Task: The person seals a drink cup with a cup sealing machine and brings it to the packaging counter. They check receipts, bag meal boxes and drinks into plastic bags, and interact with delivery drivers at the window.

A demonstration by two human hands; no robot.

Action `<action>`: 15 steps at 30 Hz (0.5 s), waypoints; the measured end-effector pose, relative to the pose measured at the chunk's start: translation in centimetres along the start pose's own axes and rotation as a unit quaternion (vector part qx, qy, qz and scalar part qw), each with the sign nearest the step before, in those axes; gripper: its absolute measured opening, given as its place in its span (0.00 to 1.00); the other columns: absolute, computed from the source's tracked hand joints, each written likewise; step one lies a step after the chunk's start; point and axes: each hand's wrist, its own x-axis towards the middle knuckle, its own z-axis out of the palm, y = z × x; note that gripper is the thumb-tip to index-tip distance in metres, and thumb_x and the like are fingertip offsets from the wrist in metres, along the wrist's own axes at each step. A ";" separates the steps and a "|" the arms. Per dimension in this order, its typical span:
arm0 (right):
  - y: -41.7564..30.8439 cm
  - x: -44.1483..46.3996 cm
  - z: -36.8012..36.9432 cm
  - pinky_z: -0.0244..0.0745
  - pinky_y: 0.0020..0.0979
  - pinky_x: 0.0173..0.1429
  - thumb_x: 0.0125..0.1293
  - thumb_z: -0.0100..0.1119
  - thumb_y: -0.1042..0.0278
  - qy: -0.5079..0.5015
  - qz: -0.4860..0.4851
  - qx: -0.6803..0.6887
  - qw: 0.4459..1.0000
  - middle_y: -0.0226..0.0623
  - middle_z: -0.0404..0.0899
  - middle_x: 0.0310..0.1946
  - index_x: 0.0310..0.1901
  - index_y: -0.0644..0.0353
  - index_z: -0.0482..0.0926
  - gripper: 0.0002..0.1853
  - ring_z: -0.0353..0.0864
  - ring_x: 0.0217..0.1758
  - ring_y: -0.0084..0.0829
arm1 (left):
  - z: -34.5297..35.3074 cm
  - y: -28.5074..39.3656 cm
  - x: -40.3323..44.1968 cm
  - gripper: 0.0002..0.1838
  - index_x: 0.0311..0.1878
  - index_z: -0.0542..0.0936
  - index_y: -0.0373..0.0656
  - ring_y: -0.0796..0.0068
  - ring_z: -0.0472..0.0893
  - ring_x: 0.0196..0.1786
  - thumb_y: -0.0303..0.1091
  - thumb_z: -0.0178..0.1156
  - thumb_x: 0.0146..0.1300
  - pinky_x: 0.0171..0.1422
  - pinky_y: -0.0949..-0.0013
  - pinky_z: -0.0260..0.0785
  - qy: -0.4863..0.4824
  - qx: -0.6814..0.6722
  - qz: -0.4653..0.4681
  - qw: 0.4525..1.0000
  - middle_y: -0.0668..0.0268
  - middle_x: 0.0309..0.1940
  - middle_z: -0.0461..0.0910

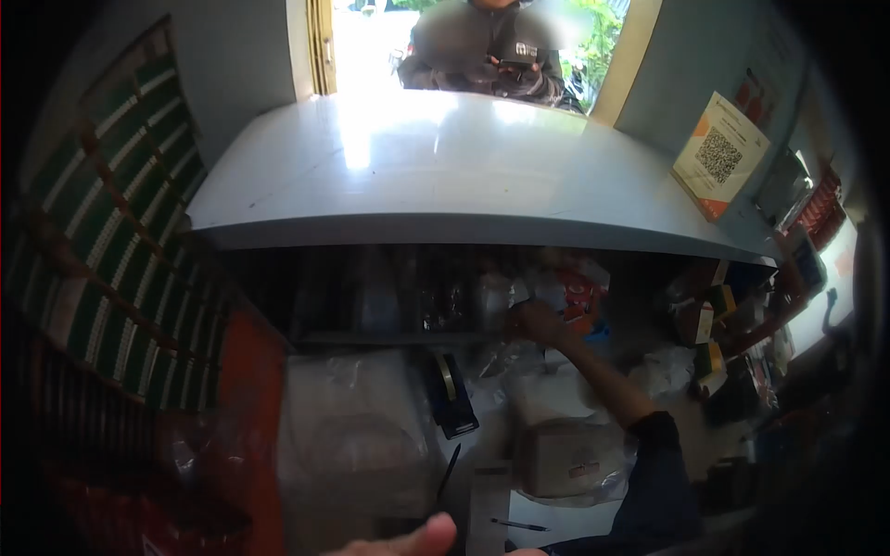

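My right hand (536,324) reaches under the white counter (445,176), beside a red and white packet (582,295); its fingers are dark and blurred, and whether they hold anything is hidden. At the bottom edge, part of my left hand (403,542) shows with the thumb stretched out, away from any object. Between the hands lie a black tape dispenser (451,394), a dark pen (450,473) and a plastic-wrapped package (570,459). A second pen (521,525) rests on white paper at the bottom.
Beyond the counter stands a person (482,56) holding a dark object. A QR code sign (721,156) is at the counter's right end. Green and white packs (120,222) line the left wall. Small boxes (709,334) crowd the right side. A large plastic-covered stack (357,426) lies left.
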 end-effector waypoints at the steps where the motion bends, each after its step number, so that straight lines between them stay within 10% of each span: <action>1: 0.5 -0.7 0.1 0.74 0.39 0.46 0.57 0.59 0.51 0.108 -0.053 0.041 0.992 0.41 0.80 0.41 0.45 0.53 0.80 0.18 0.80 0.42 0.43 | -1.7 -0.7 0.1 0.19 0.59 0.68 0.40 0.44 0.62 0.66 0.35 0.45 0.67 0.70 0.45 0.45 0.009 -0.042 -0.001 0.999 0.48 0.58 0.69; 7: -0.2 -2.7 -0.2 0.74 0.36 0.41 0.58 0.59 0.62 0.228 0.089 0.046 0.969 0.40 0.82 0.33 0.40 0.57 0.82 0.11 0.81 0.36 0.40 | -11.9 -10.4 0.2 0.25 0.64 0.63 0.40 0.53 0.67 0.63 0.34 0.51 0.65 0.72 0.54 0.46 0.216 0.252 -0.292 0.897 0.49 0.55 0.72; 13: -7.3 -8.0 -5.1 0.76 0.33 0.38 0.58 0.57 0.71 0.242 0.020 0.146 0.959 0.38 0.81 0.32 0.42 0.57 0.81 0.10 0.82 0.33 0.34 | -13.1 -15.9 1.2 0.30 0.63 0.67 0.48 0.59 0.72 0.59 0.26 0.59 0.54 0.62 0.65 0.61 -0.060 0.732 -0.224 0.641 0.53 0.56 0.71; 15: -8.0 -9.0 -6.9 0.76 0.29 0.37 0.62 0.55 0.72 0.101 -0.051 0.328 0.938 0.34 0.80 0.27 0.43 0.58 0.80 0.09 0.83 0.32 0.30 | -13.7 -17.2 -0.1 0.27 0.58 0.72 0.48 0.58 0.76 0.51 0.25 0.59 0.52 0.54 0.65 0.67 -0.048 0.556 -0.360 0.747 0.53 0.50 0.75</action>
